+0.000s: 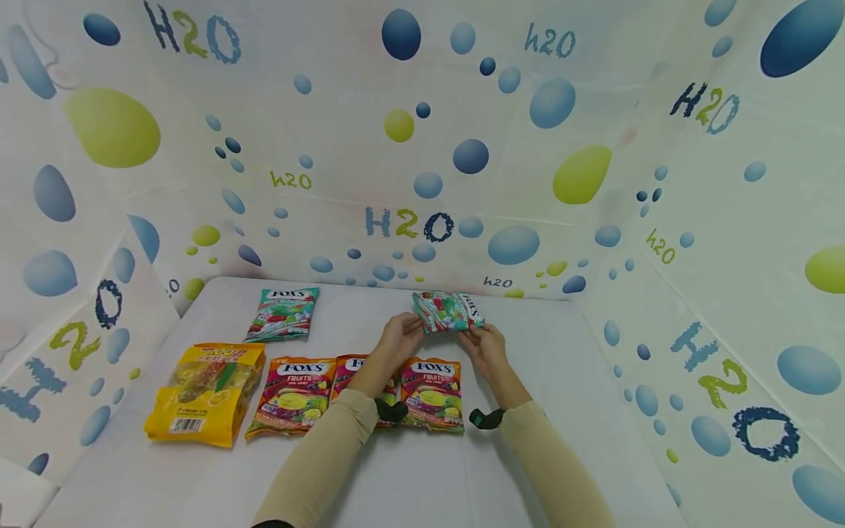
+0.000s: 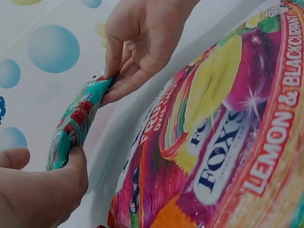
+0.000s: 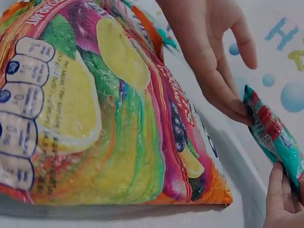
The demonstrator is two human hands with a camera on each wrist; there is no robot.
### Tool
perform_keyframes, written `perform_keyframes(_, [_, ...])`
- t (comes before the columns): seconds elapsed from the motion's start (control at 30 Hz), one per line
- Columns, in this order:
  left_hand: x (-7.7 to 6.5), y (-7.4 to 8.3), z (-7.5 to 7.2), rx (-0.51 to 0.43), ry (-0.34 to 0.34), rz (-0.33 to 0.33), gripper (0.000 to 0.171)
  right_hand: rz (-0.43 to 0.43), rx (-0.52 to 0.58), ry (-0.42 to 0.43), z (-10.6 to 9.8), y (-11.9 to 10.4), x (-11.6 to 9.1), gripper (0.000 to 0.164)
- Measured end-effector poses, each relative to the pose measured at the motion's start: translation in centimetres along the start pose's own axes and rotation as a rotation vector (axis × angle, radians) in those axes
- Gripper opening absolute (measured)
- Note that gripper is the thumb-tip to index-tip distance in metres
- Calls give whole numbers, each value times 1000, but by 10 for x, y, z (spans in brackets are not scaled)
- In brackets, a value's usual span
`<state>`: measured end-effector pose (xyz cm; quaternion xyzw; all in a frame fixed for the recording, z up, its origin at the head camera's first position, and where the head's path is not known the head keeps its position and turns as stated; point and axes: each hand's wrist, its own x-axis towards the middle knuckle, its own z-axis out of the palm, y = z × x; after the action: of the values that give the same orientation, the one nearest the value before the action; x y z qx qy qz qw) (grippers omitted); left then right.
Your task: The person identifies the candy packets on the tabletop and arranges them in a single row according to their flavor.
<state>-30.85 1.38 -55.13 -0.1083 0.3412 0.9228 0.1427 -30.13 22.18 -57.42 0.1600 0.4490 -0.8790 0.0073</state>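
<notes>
A teal Fox's candy bag (image 1: 447, 312) is held raised at its near edge, tilted, above the far part of the table. My right hand (image 1: 486, 350) pinches its right end between thumb and fingers, clearest in the left wrist view. At the left end, my left hand (image 1: 400, 339) touches the bag with its fingers; in the right wrist view that thumb stands apart from the wrapper. Below the hands lie red-and-orange Fox's Fruits candy bags (image 1: 432, 396), the middle one (image 1: 343, 370) partly hidden by my left forearm.
Another teal Fox's bag (image 1: 284, 315) lies at the table's back left. In front of it is a larger yellow bag (image 1: 205, 392) with a barcode. A patterned sheet (image 1: 343, 147) with bubbles and H2O lettering rises behind and at both sides of the white table (image 1: 429, 484).
</notes>
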Motion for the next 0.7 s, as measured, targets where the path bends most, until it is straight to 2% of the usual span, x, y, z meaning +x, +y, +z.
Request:
perform_keyframes(0.13, [-4, 1, 0, 34, -10, -15, 47, 2, 3, 2, -1, -3, -3, 48])
perform_keyframes(0.3, [-13, 2, 0, 103, -29, -38, 51, 11, 11, 4, -4, -8, -5, 47])
perform_keyframes(0.47, [-20, 5, 3, 141, -72, -41, 49, 5, 38, -4, -7, -15, -6, 32])
perform_keyframes(0.57, [-24, 7, 4, 142, -76, -35, 48, 4, 48, -16, -7, -18, -7, 21])
perform_keyframes(0.7, [-27, 9, 3, 132, -74, -19, 48, 3, 29, -32, -4, -22, -10, 16])
